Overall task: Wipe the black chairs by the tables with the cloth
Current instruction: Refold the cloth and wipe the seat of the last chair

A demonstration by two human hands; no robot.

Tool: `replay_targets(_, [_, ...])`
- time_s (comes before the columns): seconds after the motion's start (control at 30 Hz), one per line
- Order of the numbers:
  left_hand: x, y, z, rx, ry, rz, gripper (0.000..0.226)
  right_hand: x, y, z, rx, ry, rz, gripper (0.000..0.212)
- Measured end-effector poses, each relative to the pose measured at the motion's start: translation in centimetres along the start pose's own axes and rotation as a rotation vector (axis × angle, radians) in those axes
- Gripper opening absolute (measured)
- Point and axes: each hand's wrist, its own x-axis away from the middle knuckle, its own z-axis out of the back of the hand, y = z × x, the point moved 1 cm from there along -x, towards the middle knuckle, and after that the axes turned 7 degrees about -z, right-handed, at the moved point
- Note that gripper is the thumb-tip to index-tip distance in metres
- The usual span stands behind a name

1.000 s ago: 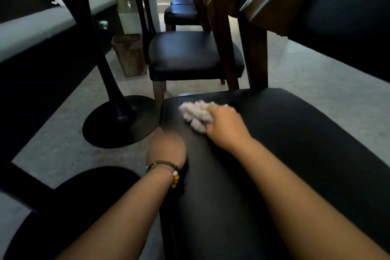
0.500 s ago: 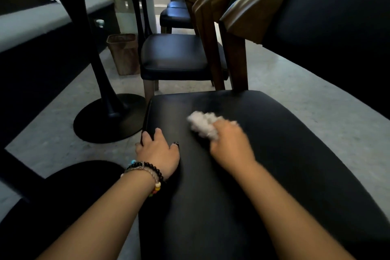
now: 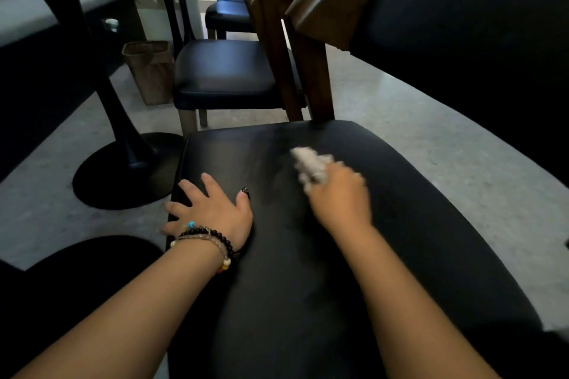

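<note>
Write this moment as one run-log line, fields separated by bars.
step: wiping near chair seat | right hand: grips white cloth, blurred | left hand: flat on seat's left edge

black chair seat (image 3: 308,255), white-grey cloth (image 3: 311,164), brown wood backrest (image 3: 326,9) — speckled grey floor (image 3: 415,120), tan bin (image 3: 151,71)

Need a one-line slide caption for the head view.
Right hand wipes black seat with cloth; left hand rests on it.

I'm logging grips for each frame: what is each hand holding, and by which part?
The right hand grips the bunched cloth by its near end. The left hand holds nothing; it rests flat on the seat edge.
</note>
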Motion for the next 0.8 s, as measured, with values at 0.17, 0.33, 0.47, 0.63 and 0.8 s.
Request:
replay_targets(0.17, [-0.2, -0.2, 0.1, 0.008, -0.002, -0.007, 0.078, 6.5, 1.2, 0.0, -0.192, -0.170, 0.365, 0.048])
replay_targets(0.33, [0.0, -0.9, 0.7, 0.019, -0.053, -0.054, 0.078, 1.0, 2.2, 1.6, -0.070, -0.051, -0.062, 0.044])
replay_targets(0.47, [-0.1, -2.0, 1.6, 0.025, -0.055, -0.125, 0.076, 8.4, -0.2, -0.1, -0.096, -0.131, 0.349, 0.051])
replay_targets(0.63, [1.4, -3.6, 1.9, 0.235, -0.016, -0.094, 0.077, 5.3, 1.2, 0.3, -0.180, -0.207, 0.337, 0.051])
replay_targets(0.8, [4.3, -5.8, 1.2, 0.509, -0.034, 0.018, 0.068, -0.7, -3.1, -1.0, -0.043, -0.123, 0.046, 0.051])
